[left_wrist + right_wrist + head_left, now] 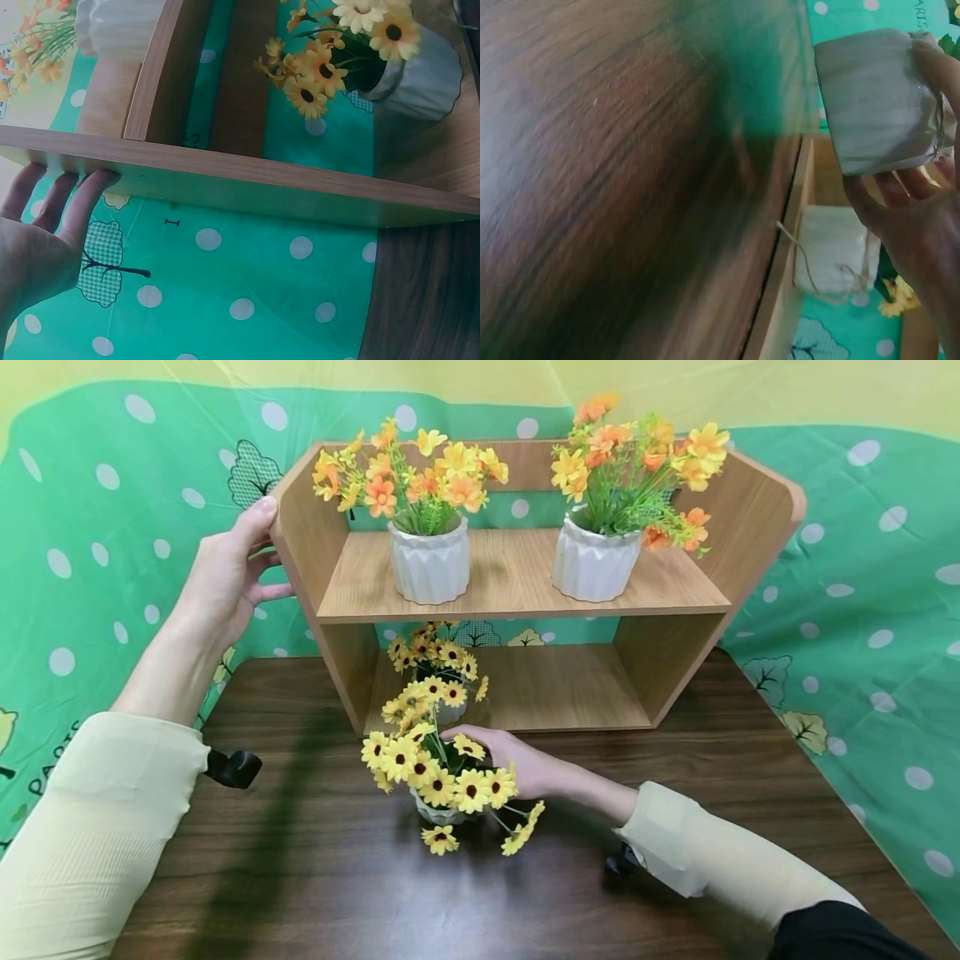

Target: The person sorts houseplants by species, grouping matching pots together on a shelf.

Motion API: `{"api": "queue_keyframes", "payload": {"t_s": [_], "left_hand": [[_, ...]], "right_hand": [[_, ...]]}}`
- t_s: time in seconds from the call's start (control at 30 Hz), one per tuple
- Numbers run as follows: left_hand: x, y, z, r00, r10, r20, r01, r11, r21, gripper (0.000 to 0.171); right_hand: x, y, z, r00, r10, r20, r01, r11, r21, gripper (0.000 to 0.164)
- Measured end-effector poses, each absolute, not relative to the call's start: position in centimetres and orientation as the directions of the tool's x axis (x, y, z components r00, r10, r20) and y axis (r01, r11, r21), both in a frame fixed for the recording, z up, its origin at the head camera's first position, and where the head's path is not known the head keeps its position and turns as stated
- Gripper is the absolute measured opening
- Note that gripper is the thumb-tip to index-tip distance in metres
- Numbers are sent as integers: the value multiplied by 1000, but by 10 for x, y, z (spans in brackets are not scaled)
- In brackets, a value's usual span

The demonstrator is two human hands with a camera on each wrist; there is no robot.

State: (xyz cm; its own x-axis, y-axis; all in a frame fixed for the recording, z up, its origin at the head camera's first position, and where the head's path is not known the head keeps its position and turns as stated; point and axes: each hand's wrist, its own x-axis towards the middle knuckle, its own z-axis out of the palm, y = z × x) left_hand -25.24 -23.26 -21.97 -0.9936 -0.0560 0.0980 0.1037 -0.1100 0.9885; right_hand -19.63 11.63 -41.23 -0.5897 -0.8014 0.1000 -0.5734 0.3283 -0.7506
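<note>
My left hand [221,581] rests on the outer left side of a wooden two-tier shelf [525,612]. In the left wrist view its fingers [88,196] lie nearly straight with their tips against the side panel. Just in front of the shelf, my right hand [521,762] grips a white ribbed pot [441,814] of yellow dark-centred daisies. The right wrist view has this pot [877,105] raised off the table, fingers curled round it. A matching daisy pot [829,247], tied with twine, stands on the lower tier at the left, partly hidden behind the held flowers in the head view.
Two white pots of orange and yellow flowers stand on the upper tier, one at left [431,564] and one at right [596,560]. Beneath the shelf is a dark wooden table [337,877]. A green dotted cloth [862,610] hangs behind and beside it.
</note>
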Motion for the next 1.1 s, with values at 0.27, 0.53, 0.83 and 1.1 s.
{"api": "queue_keyframes", "payload": {"t_s": [0.27,0.53,0.83,1.1], "left_hand": [[-252,-232,-220,-994,-57,91,97,-114,989,59],[-252,-232,-219,-994,-55,89,95,-109,989,60],[-253,-233,-220,-995,-58,86,92,-104,990,61],[-253,-233,-219,-994,-48,96,101,-99,990,61]], "right_hand": [[-200,151,-403,-577,-809,112,-579,309,-754,76],[-208,195,-399,-575,-793,202,-589,229,-775,99],[-218,238,-403,-540,-767,347,-657,126,-744,104],[-228,258,-400,-509,-751,421,-650,15,-760,101]]}}
